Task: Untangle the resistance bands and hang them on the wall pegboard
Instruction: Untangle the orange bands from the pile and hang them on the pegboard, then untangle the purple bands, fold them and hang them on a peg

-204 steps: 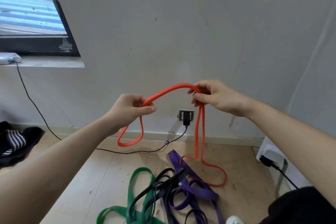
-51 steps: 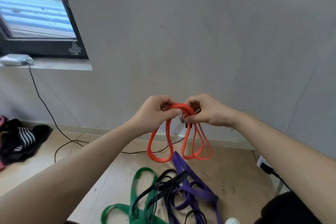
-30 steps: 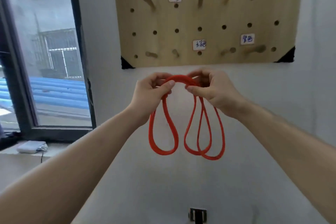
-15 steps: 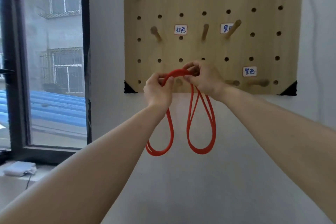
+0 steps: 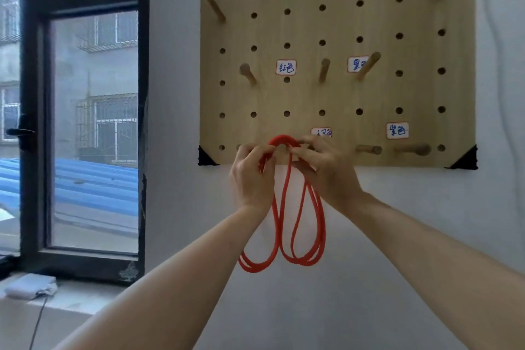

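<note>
Red band in left hand, right hand, at pegboard edge

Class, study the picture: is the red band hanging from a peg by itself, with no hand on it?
No, the left hand and right hand both grip the top of the red band at the pegboard's lower edge.
</note>
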`<control>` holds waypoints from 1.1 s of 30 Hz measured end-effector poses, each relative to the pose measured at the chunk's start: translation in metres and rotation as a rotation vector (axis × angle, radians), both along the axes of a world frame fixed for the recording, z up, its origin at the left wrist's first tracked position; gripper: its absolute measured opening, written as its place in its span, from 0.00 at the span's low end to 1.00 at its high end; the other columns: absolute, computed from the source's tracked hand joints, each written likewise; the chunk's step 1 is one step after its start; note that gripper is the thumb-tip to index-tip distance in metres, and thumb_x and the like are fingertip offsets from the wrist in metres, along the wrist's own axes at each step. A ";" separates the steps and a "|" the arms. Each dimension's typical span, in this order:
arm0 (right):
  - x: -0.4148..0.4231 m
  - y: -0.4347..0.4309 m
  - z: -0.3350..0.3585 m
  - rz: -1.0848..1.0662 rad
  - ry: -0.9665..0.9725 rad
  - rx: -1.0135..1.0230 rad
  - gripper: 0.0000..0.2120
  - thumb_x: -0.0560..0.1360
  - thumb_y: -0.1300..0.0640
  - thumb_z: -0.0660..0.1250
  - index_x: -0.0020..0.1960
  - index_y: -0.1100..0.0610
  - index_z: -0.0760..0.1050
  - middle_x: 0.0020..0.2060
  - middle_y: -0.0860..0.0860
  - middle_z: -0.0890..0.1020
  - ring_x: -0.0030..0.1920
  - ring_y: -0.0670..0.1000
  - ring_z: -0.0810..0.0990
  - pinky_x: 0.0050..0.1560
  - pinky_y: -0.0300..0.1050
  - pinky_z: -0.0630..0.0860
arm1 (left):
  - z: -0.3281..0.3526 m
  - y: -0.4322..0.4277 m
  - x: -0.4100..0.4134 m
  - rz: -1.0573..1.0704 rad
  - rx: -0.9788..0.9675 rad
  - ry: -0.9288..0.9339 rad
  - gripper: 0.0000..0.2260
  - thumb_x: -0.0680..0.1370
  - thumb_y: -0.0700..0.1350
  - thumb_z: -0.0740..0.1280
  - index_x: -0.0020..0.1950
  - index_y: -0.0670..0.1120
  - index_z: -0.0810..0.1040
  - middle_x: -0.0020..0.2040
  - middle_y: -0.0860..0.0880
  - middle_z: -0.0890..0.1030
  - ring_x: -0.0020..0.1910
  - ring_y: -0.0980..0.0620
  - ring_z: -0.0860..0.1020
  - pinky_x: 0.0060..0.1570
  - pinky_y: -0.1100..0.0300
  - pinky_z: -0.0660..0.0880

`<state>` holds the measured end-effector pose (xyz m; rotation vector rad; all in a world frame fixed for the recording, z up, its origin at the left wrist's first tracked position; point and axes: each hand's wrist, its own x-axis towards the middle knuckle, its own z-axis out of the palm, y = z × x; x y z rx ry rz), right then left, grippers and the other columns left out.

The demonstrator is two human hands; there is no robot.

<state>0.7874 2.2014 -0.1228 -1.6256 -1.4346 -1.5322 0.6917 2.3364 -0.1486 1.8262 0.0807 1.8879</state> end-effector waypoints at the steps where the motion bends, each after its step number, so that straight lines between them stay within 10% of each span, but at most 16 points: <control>1: 0.002 0.001 0.002 -0.017 0.001 -0.017 0.13 0.75 0.60 0.73 0.59 0.59 0.82 0.57 0.56 0.83 0.54 0.56 0.81 0.52 0.52 0.80 | 0.001 0.001 0.001 0.001 -0.005 -0.002 0.04 0.77 0.41 0.74 0.51 0.47 0.86 0.47 0.52 0.79 0.44 0.54 0.78 0.44 0.63 0.76; 10: 0.018 0.007 0.025 -0.283 -0.045 -0.157 0.07 0.76 0.58 0.71 0.53 0.54 0.84 0.54 0.51 0.85 0.47 0.57 0.80 0.43 0.49 0.75 | 0.006 0.015 0.027 -0.049 -0.032 0.336 0.15 0.80 0.41 0.67 0.64 0.52 0.83 0.56 0.51 0.82 0.55 0.49 0.78 0.57 0.54 0.76; 17: -0.004 -0.004 0.024 -0.339 0.244 -0.340 0.23 0.78 0.48 0.67 0.73 0.46 0.70 0.74 0.43 0.69 0.67 0.56 0.70 0.57 0.49 0.69 | -0.009 0.020 0.003 -0.177 -0.052 0.521 0.25 0.76 0.45 0.73 0.74 0.51 0.74 0.71 0.51 0.74 0.68 0.50 0.73 0.68 0.46 0.73; 21: -0.024 -0.024 -0.013 -0.105 0.390 -0.254 0.19 0.76 0.51 0.72 0.65 0.53 0.78 0.66 0.50 0.77 0.65 0.54 0.74 0.67 0.50 0.71 | -0.039 0.008 -0.042 -0.201 -0.065 0.484 0.18 0.77 0.43 0.73 0.66 0.51 0.79 0.63 0.54 0.76 0.61 0.54 0.77 0.62 0.55 0.77; 25: -0.053 -0.049 -0.077 -0.003 0.557 -0.288 0.09 0.75 0.55 0.73 0.53 0.56 0.83 0.48 0.48 0.82 0.46 0.48 0.79 0.51 0.47 0.78 | -0.094 -0.002 -0.089 -0.325 -0.071 0.649 0.09 0.77 0.42 0.73 0.56 0.50 0.83 0.50 0.56 0.84 0.48 0.60 0.81 0.50 0.68 0.78; 33: -0.085 -0.080 -0.260 -0.013 1.004 -0.713 0.03 0.75 0.54 0.73 0.46 0.52 0.84 0.38 0.44 0.84 0.40 0.43 0.81 0.46 0.41 0.77 | -0.292 0.004 -0.140 -0.485 -0.230 1.203 0.05 0.76 0.43 0.74 0.52 0.50 0.86 0.37 0.57 0.83 0.40 0.61 0.81 0.46 0.65 0.75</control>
